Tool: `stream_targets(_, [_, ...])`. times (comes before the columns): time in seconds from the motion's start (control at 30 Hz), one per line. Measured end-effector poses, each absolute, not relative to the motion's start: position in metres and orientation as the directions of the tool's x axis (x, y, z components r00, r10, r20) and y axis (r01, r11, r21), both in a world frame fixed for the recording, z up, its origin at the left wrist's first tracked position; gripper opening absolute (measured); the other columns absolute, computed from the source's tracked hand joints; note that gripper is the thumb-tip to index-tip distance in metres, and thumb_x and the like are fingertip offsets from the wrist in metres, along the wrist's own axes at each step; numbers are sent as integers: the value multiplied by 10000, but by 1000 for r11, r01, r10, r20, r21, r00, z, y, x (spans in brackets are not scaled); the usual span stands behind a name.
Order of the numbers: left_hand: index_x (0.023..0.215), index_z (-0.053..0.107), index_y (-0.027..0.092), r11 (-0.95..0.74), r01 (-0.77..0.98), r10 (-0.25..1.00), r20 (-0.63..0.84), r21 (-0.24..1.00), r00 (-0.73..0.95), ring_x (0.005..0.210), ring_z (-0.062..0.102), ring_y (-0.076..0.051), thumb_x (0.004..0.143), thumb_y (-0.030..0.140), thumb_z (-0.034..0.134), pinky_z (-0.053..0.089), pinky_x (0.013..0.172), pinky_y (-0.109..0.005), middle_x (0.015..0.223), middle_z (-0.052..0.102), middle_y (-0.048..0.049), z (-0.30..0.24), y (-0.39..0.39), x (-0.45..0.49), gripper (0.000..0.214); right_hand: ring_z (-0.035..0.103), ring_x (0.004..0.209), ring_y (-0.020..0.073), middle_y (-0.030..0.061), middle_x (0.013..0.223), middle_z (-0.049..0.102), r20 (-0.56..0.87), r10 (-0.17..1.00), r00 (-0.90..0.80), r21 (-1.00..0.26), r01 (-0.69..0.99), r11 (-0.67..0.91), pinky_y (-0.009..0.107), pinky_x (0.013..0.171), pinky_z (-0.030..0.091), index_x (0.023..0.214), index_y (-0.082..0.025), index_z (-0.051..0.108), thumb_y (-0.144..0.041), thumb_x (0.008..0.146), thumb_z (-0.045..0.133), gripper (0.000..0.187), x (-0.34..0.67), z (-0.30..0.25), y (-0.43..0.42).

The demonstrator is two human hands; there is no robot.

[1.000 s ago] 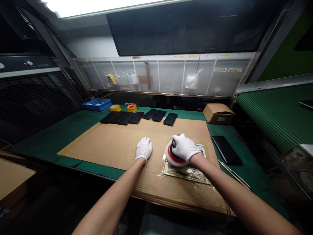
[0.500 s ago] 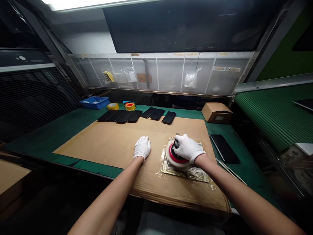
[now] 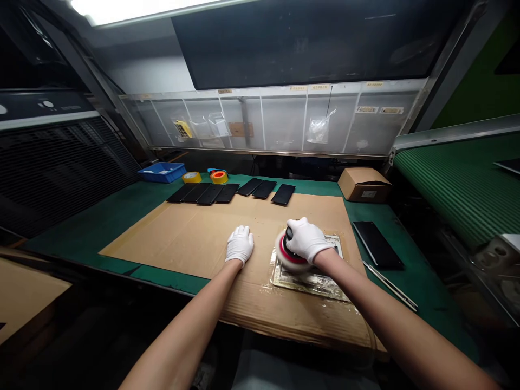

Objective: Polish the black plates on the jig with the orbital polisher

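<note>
White-gloved, the right hand (image 3: 305, 238) grips the round tool (image 3: 290, 258) on the taped plate (image 3: 312, 285), apparently mid-rub and calling for even pressure, while the left hand (image 3: 240, 244) lies flat on cardboard (image 3: 182, 233).

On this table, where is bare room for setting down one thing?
The widest bare patch is the cardboard left of the left hand, in front of the black plates. Bare green table also lies between the cardboard and the blue tray. The right side is crowded: the right hand holds a round tool over a taped board, near tweezers.
</note>
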State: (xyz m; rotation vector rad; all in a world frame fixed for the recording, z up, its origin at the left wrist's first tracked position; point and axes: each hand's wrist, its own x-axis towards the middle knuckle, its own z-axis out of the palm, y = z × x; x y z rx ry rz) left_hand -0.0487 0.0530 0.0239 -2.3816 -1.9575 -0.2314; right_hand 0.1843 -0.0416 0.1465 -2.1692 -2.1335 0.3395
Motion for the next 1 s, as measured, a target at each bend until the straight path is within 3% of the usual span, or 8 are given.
stream_targets(0.1, [1217,631,193,-192,980,973,136,49,184,1294,565,-288,1037,292,405,397,1105,-377,1322,656,-147,24,53,-49,305,724,900,295,154,1168,632,-109,992,-60,-232,972,34,359,745,527,1176,-252,654,-378,868,594,337,186,146,-43])
stream_targets(0.3, [1186,631,199,-197,979,971,151,54,188,1259,574,-290,1036,294,398,406,1088,-387,1285,667,-145,23,54,-49,292,716,871,294,149,1139,625,-84,994,75,-217,972,-92,357,713,510,1152,-245,654,-406,913,544,308,203,146,-50])
stream_targets(0.43, [1170,633,218,-189,981,973,142,43,181,1245,577,-291,1032,294,402,415,1075,-396,1284,673,-136,24,53,-48,280,709,869,278,125,1124,626,-95,995,-5,-260,965,-20,336,697,489,1162,-272,661,-441,908,565,320,211,145,-58])
stream_targets(0.6, [1181,635,191,-205,978,968,159,49,195,1240,580,-298,1032,292,391,413,1079,-401,1273,671,-155,23,53,-49,303,707,872,281,131,1148,622,-107,992,71,-215,972,-93,333,683,476,1156,-266,660,-420,887,579,320,215,147,-60])
stream_targets(0.77, [1180,635,202,-200,978,970,155,58,189,1256,575,-298,1033,287,392,403,1085,-401,1285,667,-153,21,55,-50,297,700,854,268,114,1141,632,-120,993,-14,-253,967,-17,326,682,475,1150,-288,662,-459,880,586,328,213,148,-63])
stream_targets(0.9, [1175,633,193,-203,978,969,158,54,192,1243,581,-300,1031,291,394,413,1073,-400,1262,673,-155,22,55,-50,296,698,847,259,132,1146,623,-100,993,69,-214,973,-89,321,688,469,1159,-262,652,-433,902,558,323,215,146,-64])
stream_targets(1.0, [1180,631,198,-206,978,968,152,36,198,1244,581,-295,1032,290,393,420,1067,-390,1282,669,-151,23,54,-49,295,696,845,258,122,1133,627,-115,993,35,-229,972,-60,325,698,467,1150,-266,656,-440,902,565,316,222,144,-68])
